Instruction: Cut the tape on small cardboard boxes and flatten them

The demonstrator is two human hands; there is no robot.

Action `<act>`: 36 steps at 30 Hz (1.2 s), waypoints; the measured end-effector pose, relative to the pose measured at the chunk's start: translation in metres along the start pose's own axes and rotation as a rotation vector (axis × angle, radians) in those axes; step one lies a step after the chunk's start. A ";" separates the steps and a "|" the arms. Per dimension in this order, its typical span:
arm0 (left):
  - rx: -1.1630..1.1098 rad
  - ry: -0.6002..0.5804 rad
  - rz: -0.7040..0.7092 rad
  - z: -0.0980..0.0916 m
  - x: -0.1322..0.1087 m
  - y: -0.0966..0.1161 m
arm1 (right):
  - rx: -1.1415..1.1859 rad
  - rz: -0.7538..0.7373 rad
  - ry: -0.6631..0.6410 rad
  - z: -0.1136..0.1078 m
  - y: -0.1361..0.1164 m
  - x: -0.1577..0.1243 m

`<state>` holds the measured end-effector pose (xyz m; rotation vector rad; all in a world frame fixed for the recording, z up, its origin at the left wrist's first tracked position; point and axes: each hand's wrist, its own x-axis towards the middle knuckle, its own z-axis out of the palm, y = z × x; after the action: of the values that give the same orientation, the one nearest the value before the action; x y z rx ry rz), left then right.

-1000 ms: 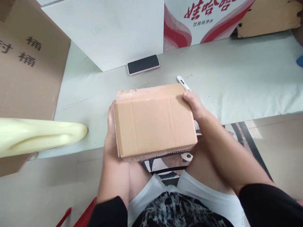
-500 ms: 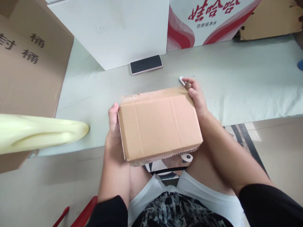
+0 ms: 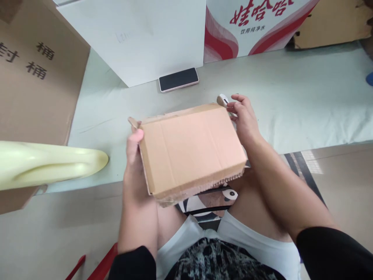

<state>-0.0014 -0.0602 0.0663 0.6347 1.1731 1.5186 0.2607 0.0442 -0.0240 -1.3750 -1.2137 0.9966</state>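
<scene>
A small closed cardboard box [image 3: 192, 149] is held over my lap, tilted, with clear tape along its edges. My left hand [image 3: 134, 149] grips its left side, thumb over the near-top corner and the other fingers hidden behind. At that corner a small flap [image 3: 133, 122] sticks out. My right hand [image 3: 244, 118] is off the box's upper right corner, fingers stretched out and apart. Close to its fingertips, on the cloth, lies a small white object [image 3: 223, 98], partly hidden, whose kind I cannot make out.
A phone [image 3: 178, 80] lies on the pale green cloth-covered table [image 3: 291, 89], before a white carton [image 3: 145, 35]. A printed carton [image 3: 250, 42] stands beside it. At left are a large brown carton [image 3: 37, 97] and a pale yellow plastic object [image 3: 55, 165].
My right hand has let go of the box's upper right corner and moved slightly right. The box has shifted left and tilted in my left hand.
</scene>
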 end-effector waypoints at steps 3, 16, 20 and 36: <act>-0.074 0.059 -0.040 -0.006 0.022 0.005 | 0.017 0.031 -0.046 0.002 -0.010 -0.005; -0.060 0.058 0.142 -0.007 0.046 -0.011 | -0.483 -0.324 -0.110 0.016 -0.023 -0.018; -0.077 0.084 0.187 -0.004 0.048 -0.014 | -0.467 -0.314 0.027 0.016 -0.018 -0.018; -0.259 0.235 0.303 -0.002 0.049 -0.001 | -0.418 -0.790 0.067 0.038 -0.040 -0.050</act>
<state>-0.0172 -0.0154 0.0555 0.4824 1.0605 2.0080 0.2098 0.0004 0.0082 -1.0490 -1.7743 0.1440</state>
